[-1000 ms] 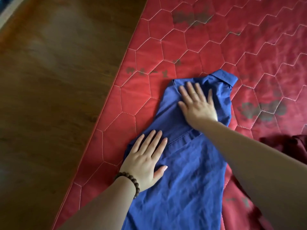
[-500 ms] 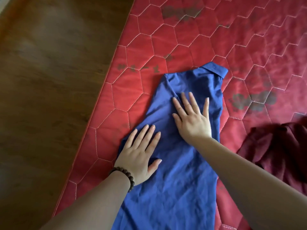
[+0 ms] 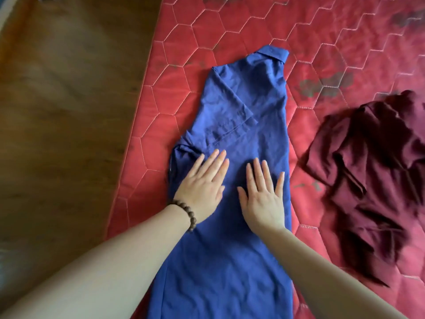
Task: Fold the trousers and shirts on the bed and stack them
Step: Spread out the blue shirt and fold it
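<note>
A blue collared shirt [image 3: 241,107] lies lengthwise on the red quilted bed [image 3: 322,38], folded into a narrow strip with its collar at the far end and a short sleeve folded across its back. My left hand [image 3: 202,183], with a bead bracelet on the wrist, rests flat on the shirt's left side beside a bunched fold at the edge. My right hand [image 3: 264,194] lies flat next to it on the shirt's middle. Both palms are down with the fingers spread and hold nothing. A crumpled maroon garment [image 3: 372,171] lies to the right of the shirt.
The bed's left edge runs diagonally from top centre to bottom left, with brown wooden floor [image 3: 64,111] beyond it. Bare red quilt shows beyond the collar and at the upper right.
Both hands have slid down the shirt toward me, the right hand from near the collar to the middle. The folded sleeve is now uncovered, and more of the maroon garment has come into view.
</note>
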